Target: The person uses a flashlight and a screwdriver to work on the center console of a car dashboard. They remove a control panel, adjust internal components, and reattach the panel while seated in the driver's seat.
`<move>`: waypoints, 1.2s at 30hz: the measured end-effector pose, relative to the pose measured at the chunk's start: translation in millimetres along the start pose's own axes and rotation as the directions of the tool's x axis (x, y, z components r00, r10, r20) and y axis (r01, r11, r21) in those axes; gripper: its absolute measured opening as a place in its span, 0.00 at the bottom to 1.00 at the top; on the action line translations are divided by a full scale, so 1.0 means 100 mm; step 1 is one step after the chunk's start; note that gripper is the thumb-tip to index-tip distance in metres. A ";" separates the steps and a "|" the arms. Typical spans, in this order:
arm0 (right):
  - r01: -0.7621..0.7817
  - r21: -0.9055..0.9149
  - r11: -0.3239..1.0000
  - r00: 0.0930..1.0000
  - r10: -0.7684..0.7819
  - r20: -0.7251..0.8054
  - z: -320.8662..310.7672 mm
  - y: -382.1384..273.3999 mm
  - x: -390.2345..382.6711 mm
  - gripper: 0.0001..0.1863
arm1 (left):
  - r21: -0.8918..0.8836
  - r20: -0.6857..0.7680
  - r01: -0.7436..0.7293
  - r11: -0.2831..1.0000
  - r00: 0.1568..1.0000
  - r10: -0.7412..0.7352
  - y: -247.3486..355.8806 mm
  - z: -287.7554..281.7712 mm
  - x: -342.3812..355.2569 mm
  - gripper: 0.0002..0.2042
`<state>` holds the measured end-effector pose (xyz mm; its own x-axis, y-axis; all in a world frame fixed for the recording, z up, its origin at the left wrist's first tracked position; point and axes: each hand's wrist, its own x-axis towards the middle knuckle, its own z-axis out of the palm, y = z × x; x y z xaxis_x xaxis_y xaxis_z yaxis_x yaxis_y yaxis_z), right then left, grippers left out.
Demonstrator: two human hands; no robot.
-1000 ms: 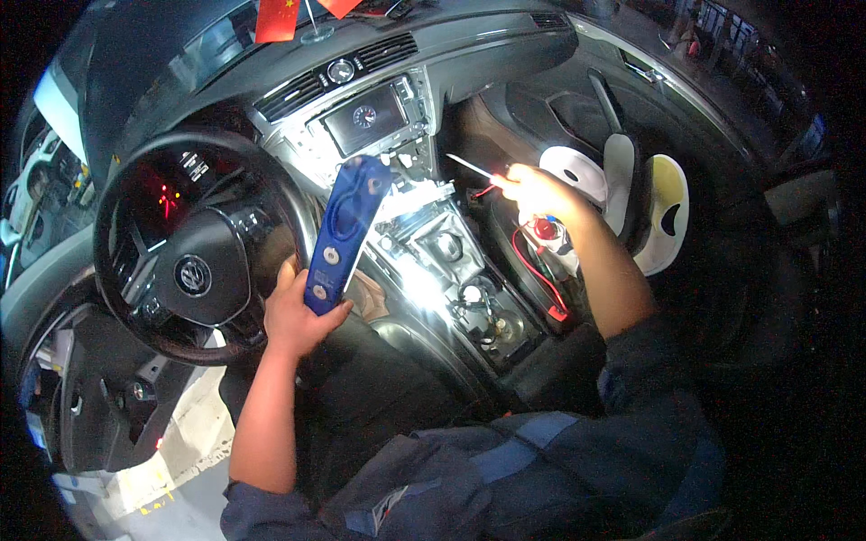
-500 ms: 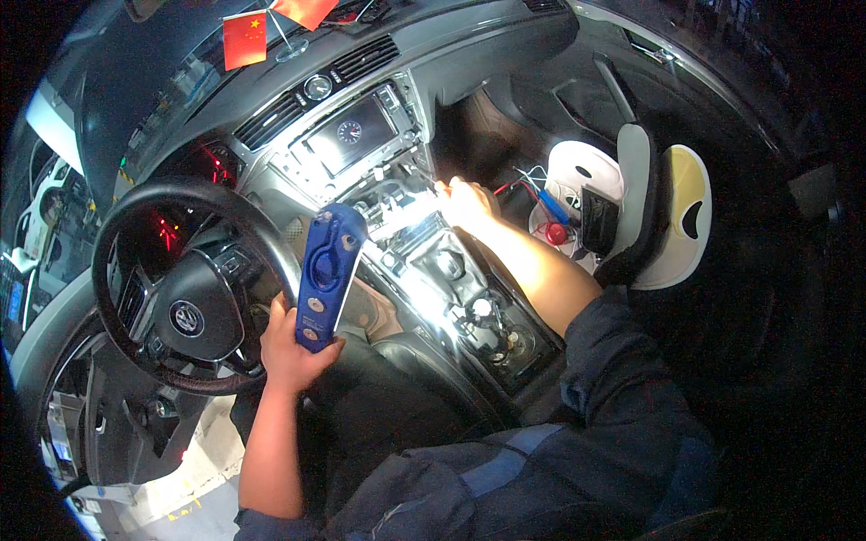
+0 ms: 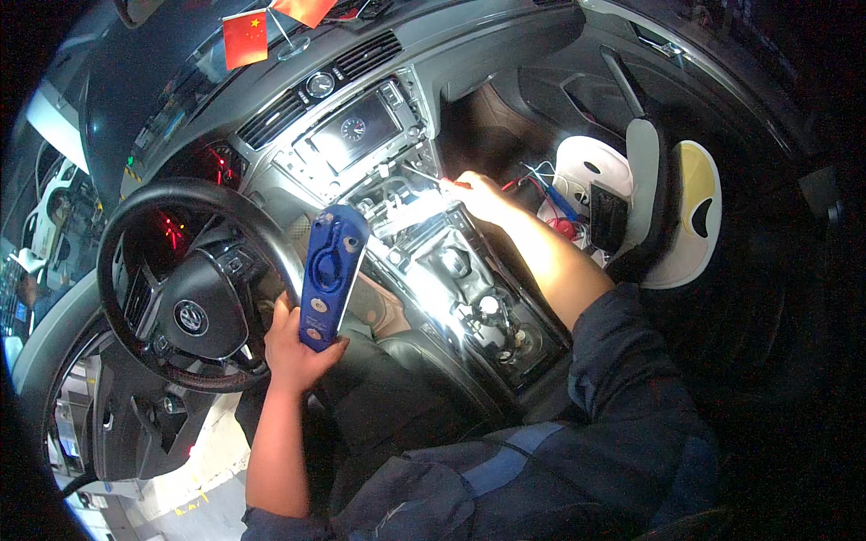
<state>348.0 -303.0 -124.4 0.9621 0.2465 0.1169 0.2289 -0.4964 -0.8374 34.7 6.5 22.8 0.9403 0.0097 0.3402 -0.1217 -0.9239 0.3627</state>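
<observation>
My left hand (image 3: 296, 350) is closed around the lower end of a blue work light (image 3: 332, 261), held upright beside the steering wheel (image 3: 191, 212). Its beam falls on the opened centre console (image 3: 451, 261), where trim is off and inner parts show. My right hand (image 3: 487, 198) is closed at the console's far right edge, gripping a screwdriver (image 3: 456, 184) with a red handle. The thin shaft points left into the cavity under the dashboard screen (image 3: 356, 135); its tip is hard to make out in the glare.
On the passenger side lie a white seat-shaped cover (image 3: 591, 167), a red round object (image 3: 564, 227), a blue-handled tool (image 3: 561, 204) and thin wires. A grey headrest-like panel (image 3: 643, 180) stands right of them. Small red flags (image 3: 245, 41) stand on the dashboard.
My right hand has drawn slightly right and up from the console opening, so the screwdriver's red handle and shaft now show. The work light stays almost in place.
</observation>
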 end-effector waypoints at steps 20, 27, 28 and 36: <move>-0.159 0.130 0.979 0.977 0.175 -0.119 0.22 0.04 -0.11 0.27 | 0.016 0.005 0.001 1.000 1.000 -0.001 0.00 0.00 0.01 0.32; -0.189 0.149 0.971 0.974 0.204 -0.095 0.22 0.06 -0.09 0.27 | 0.024 -0.009 -0.027 0.999 1.000 0.027 0.03 -0.01 0.01 0.32; -0.204 0.145 0.968 0.972 0.218 -0.089 0.23 0.06 -0.09 0.28 | 0.027 -0.013 -0.032 0.999 0.999 0.032 0.03 -0.01 0.01 0.32; -0.223 -0.004 0.975 0.970 0.221 -0.102 0.31 -0.04 0.08 0.28 | 0.045 -0.012 -0.019 0.999 1.000 0.019 0.01 0.01 0.00 0.31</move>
<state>349.7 -273.2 -136.8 0.9989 0.0442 -0.0171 0.0095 -0.5418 -0.8404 34.4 5.0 22.8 0.9339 -0.0036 0.3575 -0.1248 -0.9403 0.3165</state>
